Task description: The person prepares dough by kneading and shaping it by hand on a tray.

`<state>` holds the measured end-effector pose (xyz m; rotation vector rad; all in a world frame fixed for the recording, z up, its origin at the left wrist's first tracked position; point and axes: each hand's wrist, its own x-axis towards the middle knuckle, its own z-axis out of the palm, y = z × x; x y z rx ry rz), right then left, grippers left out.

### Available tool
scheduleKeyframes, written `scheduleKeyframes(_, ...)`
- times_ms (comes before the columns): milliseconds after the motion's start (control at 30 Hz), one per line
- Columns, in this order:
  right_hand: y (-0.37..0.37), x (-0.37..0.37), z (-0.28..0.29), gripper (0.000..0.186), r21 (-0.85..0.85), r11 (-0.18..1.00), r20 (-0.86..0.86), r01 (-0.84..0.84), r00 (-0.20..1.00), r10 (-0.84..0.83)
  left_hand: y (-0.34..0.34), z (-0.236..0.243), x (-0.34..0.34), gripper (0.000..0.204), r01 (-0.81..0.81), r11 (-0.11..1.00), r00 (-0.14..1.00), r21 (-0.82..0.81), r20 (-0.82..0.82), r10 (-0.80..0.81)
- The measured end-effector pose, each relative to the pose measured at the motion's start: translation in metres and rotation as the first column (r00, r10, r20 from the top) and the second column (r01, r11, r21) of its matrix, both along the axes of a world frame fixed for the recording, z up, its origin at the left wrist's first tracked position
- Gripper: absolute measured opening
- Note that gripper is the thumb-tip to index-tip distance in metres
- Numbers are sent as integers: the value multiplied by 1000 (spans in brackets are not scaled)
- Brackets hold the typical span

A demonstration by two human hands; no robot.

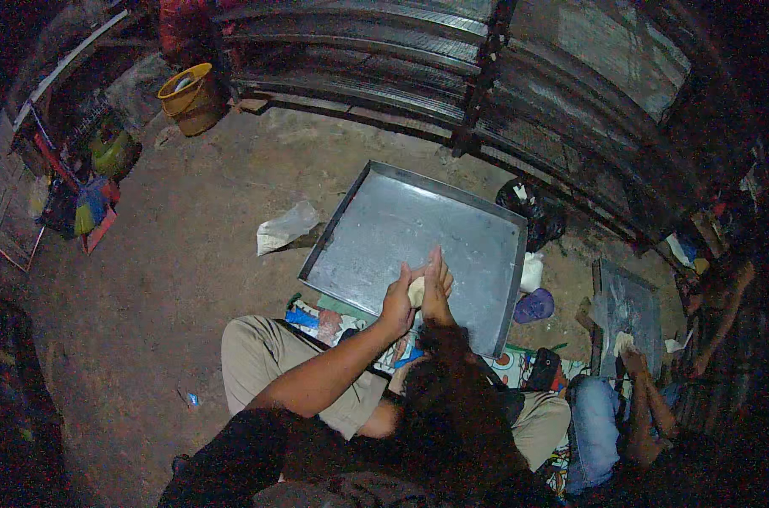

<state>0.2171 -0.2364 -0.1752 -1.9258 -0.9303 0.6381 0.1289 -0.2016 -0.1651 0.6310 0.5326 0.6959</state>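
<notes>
The dirt floor (173,279) spreads out all around the hands, with a corrugated metal wall (452,76) far ahead of them. A large square metal tray (384,229) lies on the floor directly under and beyond the hands, its near rim just below the wrists. The person's bent legs in tan trousers (257,351) sit behind the hands, over a patterned mat (334,322). A yellow bucket (190,97) stands well away, far ahead and to the left. To the right of the hands, another person's hand (628,360) rests at a smaller dark tray (634,305). A black bag (533,207) sits beyond the tray's far right corner, and a white plastic bag (284,227) lies just left of the tray, ahead of the left hand. A small purple cup (534,305) lies just right of the tray.

The left hand (396,300) and right hand (438,288) are pressed together, palms facing; this two-handed grip is clamped on a pale lump of dough (416,291), which sits between the palms, above the tray's near part.
</notes>
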Motion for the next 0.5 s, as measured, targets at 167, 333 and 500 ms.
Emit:
scheduleKeyframes(167, 0, -12, -30, 69, 144, 990, 59, -8, 998, -1, 8, 14, 0, 38, -133, 987, 949, 92, -275, 154)
scheduleKeyframes(333, 13, -17, -29, 64, 95, 994, -148, 61, 988, -46, 30, 35, -2, 46, -197, 971, 965, -133, -199, 169)
scheduleKeyframes(500, 17, -22, -18, 60, 276, 861, -741, 428, 665, -93, 35, 28, -6, 48, -4, 995, 1000, 102, -29, 7)
